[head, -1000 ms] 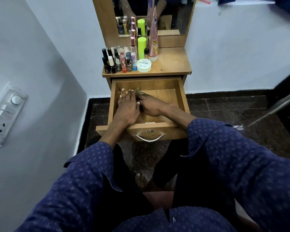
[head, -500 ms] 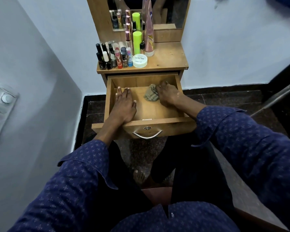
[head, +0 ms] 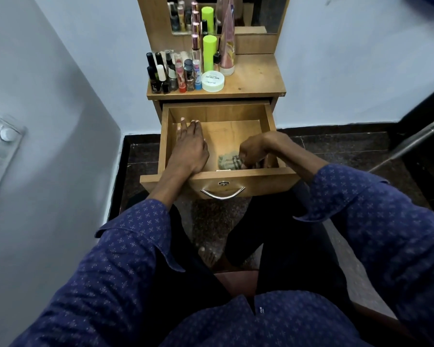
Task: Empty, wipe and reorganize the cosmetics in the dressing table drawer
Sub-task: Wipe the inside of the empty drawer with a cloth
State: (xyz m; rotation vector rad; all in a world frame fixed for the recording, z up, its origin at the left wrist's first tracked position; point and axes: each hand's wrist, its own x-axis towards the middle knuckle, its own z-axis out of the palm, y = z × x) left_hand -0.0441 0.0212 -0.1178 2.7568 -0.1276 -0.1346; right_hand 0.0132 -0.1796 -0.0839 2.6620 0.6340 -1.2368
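Note:
The wooden drawer point(head: 269, 116) of the dressing table stands pulled out, with no cosmetics inside it. My left hand point(head: 189, 149) lies flat, fingers together, on the drawer's floor along its left side. My right hand point(head: 254, 150) is closed on a crumpled checked cloth point(head: 228, 162) and presses it against the floor at the front right, just behind the front panel. The cosmetics point(head: 175, 71) stand on the table top point(head: 256, 78): several nail polish bottles, a lime green tube point(head: 209, 52), a tall pink tube point(head: 227, 48) and a round white jar point(head: 212, 81).
A mirror point(head: 248, 11) rises behind the table top. The drawer's metal handle point(head: 222, 194) faces my knees. A pale wall with a switch plate point(head: 0, 151) is close on the left. A dark stone floor point(head: 348, 151) and a metal chair leg point(head: 411, 141) lie to the right.
My right hand has dragged the cloth from the back middle of the drawer to its front right corner. My left hand has stayed flat on the left side.

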